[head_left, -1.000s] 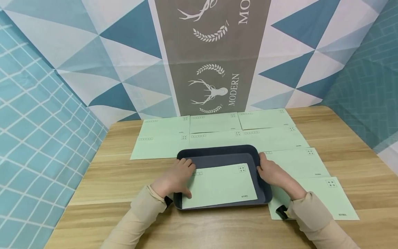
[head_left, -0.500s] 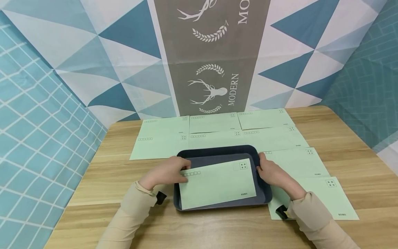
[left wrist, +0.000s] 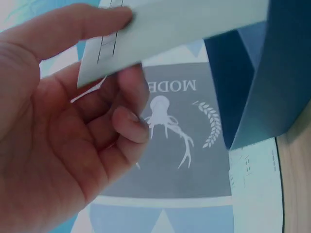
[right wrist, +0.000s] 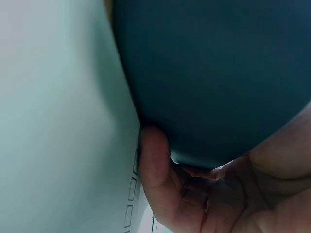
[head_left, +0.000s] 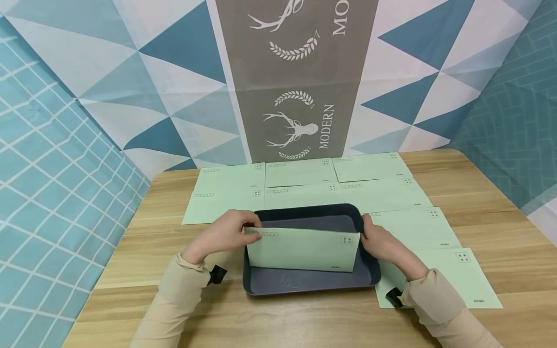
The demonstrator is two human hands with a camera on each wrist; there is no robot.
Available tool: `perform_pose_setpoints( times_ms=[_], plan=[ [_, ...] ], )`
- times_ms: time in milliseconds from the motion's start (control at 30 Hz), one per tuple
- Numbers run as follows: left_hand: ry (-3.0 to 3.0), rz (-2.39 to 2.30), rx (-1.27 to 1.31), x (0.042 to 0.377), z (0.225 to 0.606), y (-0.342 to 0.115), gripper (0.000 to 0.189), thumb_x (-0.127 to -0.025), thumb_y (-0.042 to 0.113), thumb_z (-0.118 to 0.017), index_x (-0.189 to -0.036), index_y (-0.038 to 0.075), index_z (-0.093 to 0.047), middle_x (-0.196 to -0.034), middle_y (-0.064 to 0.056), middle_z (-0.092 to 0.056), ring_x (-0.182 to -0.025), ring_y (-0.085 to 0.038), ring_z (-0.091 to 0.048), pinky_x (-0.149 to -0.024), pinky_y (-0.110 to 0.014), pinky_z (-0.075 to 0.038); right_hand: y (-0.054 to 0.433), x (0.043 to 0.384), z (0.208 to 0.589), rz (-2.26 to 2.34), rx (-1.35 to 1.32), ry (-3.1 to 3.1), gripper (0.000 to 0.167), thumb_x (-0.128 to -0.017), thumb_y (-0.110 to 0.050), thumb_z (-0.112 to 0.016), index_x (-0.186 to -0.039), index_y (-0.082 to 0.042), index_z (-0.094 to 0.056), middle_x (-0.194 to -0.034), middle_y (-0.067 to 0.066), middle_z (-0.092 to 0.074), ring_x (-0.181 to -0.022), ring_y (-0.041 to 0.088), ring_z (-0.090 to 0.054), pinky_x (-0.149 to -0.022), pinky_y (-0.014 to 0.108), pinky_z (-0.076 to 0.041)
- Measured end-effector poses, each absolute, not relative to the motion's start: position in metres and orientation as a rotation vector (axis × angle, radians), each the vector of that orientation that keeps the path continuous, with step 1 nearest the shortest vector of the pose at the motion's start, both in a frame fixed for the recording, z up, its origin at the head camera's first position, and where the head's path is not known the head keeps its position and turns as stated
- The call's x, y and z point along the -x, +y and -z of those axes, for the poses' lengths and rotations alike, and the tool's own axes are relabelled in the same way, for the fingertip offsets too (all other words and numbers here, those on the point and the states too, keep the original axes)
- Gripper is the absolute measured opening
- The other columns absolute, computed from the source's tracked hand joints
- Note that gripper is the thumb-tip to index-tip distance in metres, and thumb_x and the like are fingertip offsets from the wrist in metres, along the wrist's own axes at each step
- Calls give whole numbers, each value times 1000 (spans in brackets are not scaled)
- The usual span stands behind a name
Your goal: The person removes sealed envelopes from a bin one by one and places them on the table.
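A pale green envelope (head_left: 304, 249) stands tilted up above the dark blue tray (head_left: 313, 284). My left hand (head_left: 224, 236) pinches its left end; in the left wrist view the thumb (left wrist: 92, 22) lies on the printed face and the fingers are behind. The tray's floor shows bare in front of the envelope. At the tray's right side, my right hand (head_left: 383, 241) grips the rim. In the right wrist view a finger (right wrist: 155, 155) curls against the tray wall (right wrist: 209, 87), close to a pale green envelope (right wrist: 58, 121).
Several matching green envelopes (head_left: 230, 205) lie in rows on the wooden table (head_left: 174, 241), behind the tray and to its right. The lower right envelope (head_left: 461, 280) lies partly under the right forearm. A patterned cloth (head_left: 296, 72) hangs behind the table.
My left hand has lifted the envelope from the tray floor and tilted it up and back. The hand has moved slightly left and away from me. The right hand stays on the rim.
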State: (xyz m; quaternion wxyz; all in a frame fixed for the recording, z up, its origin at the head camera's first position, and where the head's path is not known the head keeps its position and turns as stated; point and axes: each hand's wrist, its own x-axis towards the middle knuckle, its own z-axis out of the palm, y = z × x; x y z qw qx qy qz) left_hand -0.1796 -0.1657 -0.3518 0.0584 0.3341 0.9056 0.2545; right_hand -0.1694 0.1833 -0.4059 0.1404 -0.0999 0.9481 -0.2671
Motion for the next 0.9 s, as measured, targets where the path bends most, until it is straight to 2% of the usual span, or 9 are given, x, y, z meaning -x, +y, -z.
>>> perform_pose_setpoints(
  times_ms=[267,333,467,533,700,900],
  plan=[
    [2850,-1137,-843,184,345,-174,7,-86,30,-61,-87,24,-65,-76,10,-60,-63,-11,-48,-48,-22,-36,183,170,407,741,255,2734,46,-93,-5,-37,-129,16,-18,-110,38,-50,-79,27,-57,-56,32,-44],
    [2873,-1267,-761,185,344,-175,9,-86,31,-61,-87,22,-64,-72,7,-57,-60,-12,-46,-47,-22,-34,183,170,407,744,252,2733,46,-93,-5,-37,-129,16,-18,-111,38,-50,-78,26,-57,-56,31,-44],
    [2892,-1547,-585,189,344,-179,23,-87,27,-60,-75,9,-55,-59,-1,-40,-50,-12,-35,-46,-23,-28,182,170,408,759,244,2726,45,-93,-5,-37,-128,16,-20,-110,37,-51,-76,25,-56,-56,31,-44],
    [2888,-1665,-512,191,344,-181,24,-89,25,-57,-74,6,-52,-57,-2,-38,-47,-11,-37,-44,-22,-31,182,170,408,759,245,2724,44,-93,-4,-37,-128,15,-20,-110,37,-51,-77,25,-56,-56,31,-44],
    [2769,-1903,-373,195,341,-186,23,-93,24,-51,-93,2,-57,-69,3,-59,-52,-11,-57,-45,-25,-49,183,170,407,754,246,2728,44,-93,-5,-37,-128,15,-20,-109,36,-51,-76,25,-56,-55,31,-44],
    [2595,-2161,-203,198,338,-204,29,-91,31,-51,-107,8,-58,-79,6,-61,-57,-8,-57,-48,-22,-50,183,170,408,770,255,2725,43,-93,-4,-37,-127,15,-21,-107,35,-53,-74,23,-56,-54,30,-43]
  ],
)
